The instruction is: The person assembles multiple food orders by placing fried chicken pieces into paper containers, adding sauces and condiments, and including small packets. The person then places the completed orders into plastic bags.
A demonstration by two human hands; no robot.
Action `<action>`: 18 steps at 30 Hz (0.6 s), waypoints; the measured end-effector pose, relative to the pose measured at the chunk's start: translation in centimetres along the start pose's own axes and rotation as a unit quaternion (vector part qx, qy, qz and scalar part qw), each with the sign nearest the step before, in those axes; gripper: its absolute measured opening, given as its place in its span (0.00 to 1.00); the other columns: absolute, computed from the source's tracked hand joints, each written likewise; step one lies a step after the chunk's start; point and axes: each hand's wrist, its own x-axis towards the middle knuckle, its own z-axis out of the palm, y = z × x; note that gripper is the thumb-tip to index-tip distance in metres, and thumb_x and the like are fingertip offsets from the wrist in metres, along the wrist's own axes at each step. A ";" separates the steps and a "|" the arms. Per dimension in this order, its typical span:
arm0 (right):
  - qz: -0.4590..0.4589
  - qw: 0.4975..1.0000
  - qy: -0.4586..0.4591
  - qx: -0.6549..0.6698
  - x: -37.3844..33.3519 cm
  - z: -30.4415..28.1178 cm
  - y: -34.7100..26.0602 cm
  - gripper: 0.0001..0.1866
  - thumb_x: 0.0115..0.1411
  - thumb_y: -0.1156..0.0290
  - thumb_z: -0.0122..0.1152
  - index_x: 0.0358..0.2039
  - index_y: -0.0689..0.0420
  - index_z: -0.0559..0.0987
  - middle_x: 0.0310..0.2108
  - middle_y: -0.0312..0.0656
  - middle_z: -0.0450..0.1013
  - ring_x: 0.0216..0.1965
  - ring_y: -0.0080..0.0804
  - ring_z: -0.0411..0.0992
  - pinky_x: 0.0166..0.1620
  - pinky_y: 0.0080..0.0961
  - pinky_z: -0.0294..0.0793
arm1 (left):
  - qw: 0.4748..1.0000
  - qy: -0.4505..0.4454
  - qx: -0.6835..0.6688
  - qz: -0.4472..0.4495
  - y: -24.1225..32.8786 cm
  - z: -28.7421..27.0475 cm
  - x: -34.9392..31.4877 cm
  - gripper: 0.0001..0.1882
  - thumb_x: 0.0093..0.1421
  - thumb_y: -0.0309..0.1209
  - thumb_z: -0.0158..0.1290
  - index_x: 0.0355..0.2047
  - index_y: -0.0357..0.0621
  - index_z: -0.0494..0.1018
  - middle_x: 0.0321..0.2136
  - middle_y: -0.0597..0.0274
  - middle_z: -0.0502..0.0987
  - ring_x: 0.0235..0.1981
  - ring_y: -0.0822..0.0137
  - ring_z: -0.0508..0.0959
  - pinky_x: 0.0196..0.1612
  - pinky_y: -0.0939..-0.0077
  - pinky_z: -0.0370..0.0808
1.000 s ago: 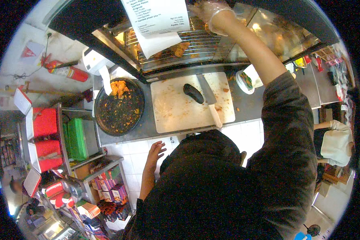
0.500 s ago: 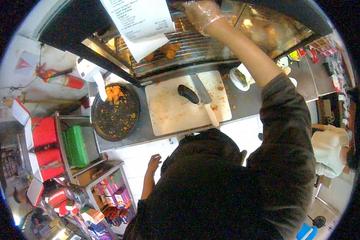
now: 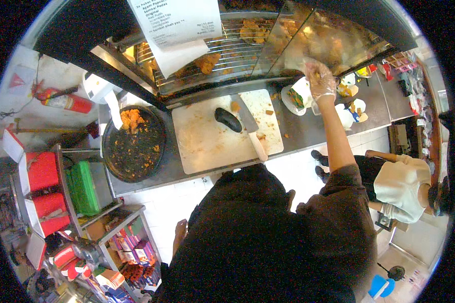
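Note:
My right hand (image 3: 321,81), in a clear plastic glove, is over the counter beside a white bowl (image 3: 292,99) with something green in it. Its fingers look curled; the blurred glove hides what they hold, if anything. Low beside my dark-clothed body, my left hand (image 3: 180,230) hangs away from the counter with its fingers loosely extended. A white cutting board (image 3: 197,151) carries a large knife (image 3: 247,118) with a pale handle and a black oblong object (image 3: 228,119). Left of the board, a round black tray (image 3: 136,161) holds orange-brown fried pieces (image 3: 132,121) and crumbs.
A glass display case (image 3: 283,50) with fried food on wire racks stands behind the board. A paper receipt (image 3: 182,25) hangs before it. White crumpled wrappers (image 3: 351,108) lie right. Shelves with red boxes (image 3: 43,171) stand left. Another person (image 3: 402,184) is at right.
My right hand has come out from the display case, down and rightward to beside the white bowl. My left hand has dropped lower and left. The other person shows more fully.

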 end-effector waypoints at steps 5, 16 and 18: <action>-0.198 0.957 -0.078 -0.195 -3.1 3.3 7.1 0.23 0.59 0.63 0.70 0.53 0.56 0.79 0.53 0.48 0.77 0.52 0.42 0.75 0.59 0.37 0.72 | 0.993 -0.017 0.067 0.097 -0.2 0.1 0.2 0.19 0.70 0.38 0.51 0.58 0.45 0.70 0.52 0.57 0.79 0.47 0.59 0.81 0.49 0.61 0.77; -0.171 0.909 -0.363 -0.111 -12.7 18.7 -6.0 0.21 0.64 0.63 0.58 0.57 0.49 0.77 0.57 0.46 0.72 0.57 0.45 0.71 0.57 0.41 0.74 | 0.864 -0.041 0.301 0.401 6.5 -2.1 1.4 0.17 0.67 0.30 0.54 0.55 0.46 0.74 0.49 0.62 0.81 0.45 0.61 0.83 0.44 0.70 0.79; -0.199 0.912 -0.319 -0.162 -12.9 20.6 -5.7 0.19 0.63 0.63 0.58 0.54 0.48 0.78 0.55 0.45 0.72 0.55 0.43 0.72 0.55 0.41 0.75 | 0.984 -0.048 0.008 0.173 7.3 -2.5 0.9 0.21 0.68 0.40 0.55 0.58 0.49 0.71 0.50 0.60 0.81 0.42 0.64 0.83 0.38 0.70 0.76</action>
